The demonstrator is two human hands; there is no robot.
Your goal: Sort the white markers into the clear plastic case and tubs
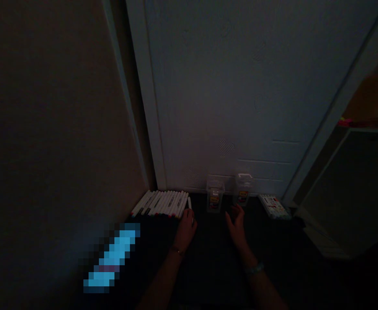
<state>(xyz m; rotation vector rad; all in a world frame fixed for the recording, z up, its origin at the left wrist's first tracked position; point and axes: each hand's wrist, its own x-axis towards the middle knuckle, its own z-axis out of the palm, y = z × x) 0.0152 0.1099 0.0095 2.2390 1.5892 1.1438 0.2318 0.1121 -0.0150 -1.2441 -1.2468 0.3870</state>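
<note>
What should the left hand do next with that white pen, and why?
Perhaps the left hand should nudge the white pen left, snug against the row of pens. The row's pens lie side by side, while this one lies at its right end, slanting a different way. The left fingers are already on it, so a small push might do.

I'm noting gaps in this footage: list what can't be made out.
All in the head view:
Marker: lower end hidden by the left hand, so the grip is unclear.
Tub labels: wording too small and dark.
Pack at right: print too small.
Glowing patch: pixelated, content lost.
Forearms: cut off by the bottom edge.
</note>
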